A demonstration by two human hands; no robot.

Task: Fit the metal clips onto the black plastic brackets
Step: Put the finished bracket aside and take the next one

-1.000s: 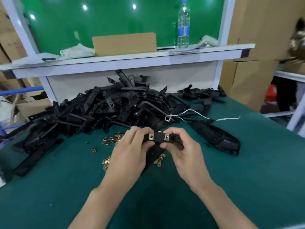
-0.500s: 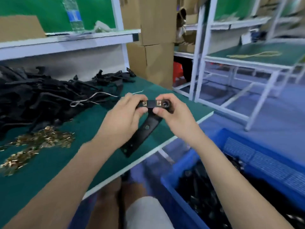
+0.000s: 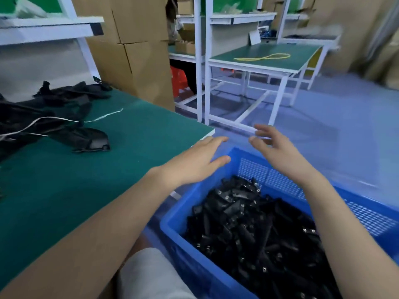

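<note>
Both of my hands hover empty over the far corner of a blue plastic crate (image 3: pixel 179 221) beside the table. My left hand (image 3: pixel 194 162) has straight fingers, above the table's corner. My right hand (image 3: pixel 278 152) is spread with relaxed fingers over the crate's rim. The crate holds several black plastic brackets (image 3: pixel 244 223), some showing small metal clips. A pile of loose black brackets (image 3: pixel 43 117) lies on the green table (image 3: pixel 64 190) at the left. The loose metal clips are out of view.
A white string (image 3: pixel 101 117) trails from the pile across the table. Cardboard boxes (image 3: pixel 133 50) stand behind the table's right end. White-framed workbenches (image 3: pixel 265 61) stand across the blue floor. My knee in grey cloth (image 3: pixel 149 275) is at the bottom.
My view swung right from the table to the crate. Both hands let go of the bracket with two clips that they held; they now hang empty over the crate.
</note>
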